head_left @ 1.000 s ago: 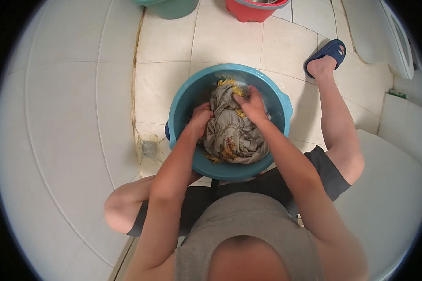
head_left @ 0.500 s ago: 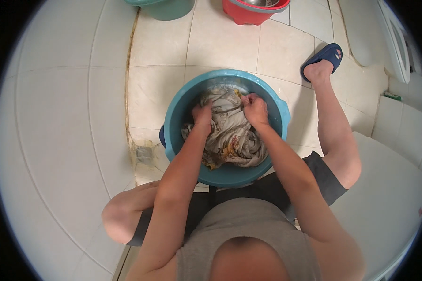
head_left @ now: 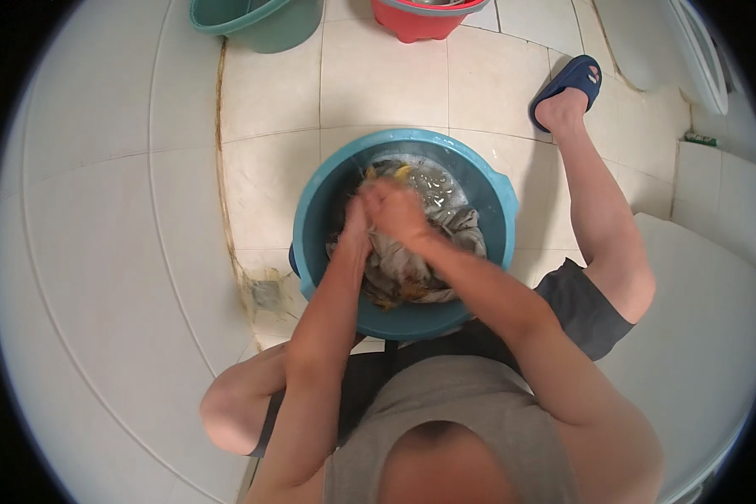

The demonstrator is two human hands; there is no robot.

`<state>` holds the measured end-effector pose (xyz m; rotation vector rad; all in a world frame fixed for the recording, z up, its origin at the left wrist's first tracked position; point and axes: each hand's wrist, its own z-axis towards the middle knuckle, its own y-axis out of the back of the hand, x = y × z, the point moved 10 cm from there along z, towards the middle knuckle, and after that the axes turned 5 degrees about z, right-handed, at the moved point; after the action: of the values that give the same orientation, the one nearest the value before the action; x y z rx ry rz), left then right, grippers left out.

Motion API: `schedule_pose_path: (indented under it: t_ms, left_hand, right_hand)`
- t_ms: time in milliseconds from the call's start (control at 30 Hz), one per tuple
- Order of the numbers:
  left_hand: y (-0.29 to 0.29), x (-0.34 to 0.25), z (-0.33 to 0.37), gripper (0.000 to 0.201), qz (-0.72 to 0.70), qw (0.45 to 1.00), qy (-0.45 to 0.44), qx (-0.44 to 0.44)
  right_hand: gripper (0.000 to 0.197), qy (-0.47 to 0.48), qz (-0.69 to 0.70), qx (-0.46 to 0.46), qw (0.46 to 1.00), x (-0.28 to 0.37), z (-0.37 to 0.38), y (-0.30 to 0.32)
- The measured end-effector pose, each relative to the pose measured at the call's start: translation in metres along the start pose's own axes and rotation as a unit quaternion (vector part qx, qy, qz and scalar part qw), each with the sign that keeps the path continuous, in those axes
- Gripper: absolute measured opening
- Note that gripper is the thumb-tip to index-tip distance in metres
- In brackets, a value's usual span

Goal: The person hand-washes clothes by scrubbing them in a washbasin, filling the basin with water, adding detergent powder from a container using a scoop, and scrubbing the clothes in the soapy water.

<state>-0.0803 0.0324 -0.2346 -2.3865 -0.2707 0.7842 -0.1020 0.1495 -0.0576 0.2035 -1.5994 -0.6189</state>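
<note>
A round blue basin (head_left: pixel 502 189) stands on the floor between my legs. In it lies a bunched, wet, grey-beige cloth (head_left: pixel 399 269) with dark pattern and yellow-brown patches, and some foamy water (head_left: pixel 437 186) shows at the far right. At the basin's left side, my left hand (head_left: pixel 357 225) is closed on a fold of the cloth. My right hand (head_left: pixel 395 212) crosses over against it, fingers curled on the same bunched part. Motion blurs the right hand's fingers, and it partly hides the left hand's.
Beyond the basin are a green tub (head_left: pixel 281 29) at far left and a red basin (head_left: pixel 424 21) beside it. A white wall (head_left: pixel 92 252) runs along my left. My right foot wears a blue slipper (head_left: pixel 567 88). A white smooth surface (head_left: pixel 689 311) lies at right.
My right hand has swung left from the cloth's right side to meet my left hand. Cloth has been pulled toward the left and near side, uncovering foamy water. The view has shifted slightly.
</note>
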Motion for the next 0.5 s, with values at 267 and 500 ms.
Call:
schedule_pose_path:
  t_ms: [267,500]
  left_hand:
    - [-0.038,-0.042,-0.066,0.053,0.256,0.908,0.12,-0.309]
    - [-0.01,-0.032,-0.017,0.055,0.035,0.974,0.097,-0.2]
  right_hand:
    - [0.049,-0.135,-0.144,-0.046,0.979,-0.09,0.0,0.043]
    - [0.05,-0.271,0.16,0.199,0.928,-0.012,-0.011,-0.026]
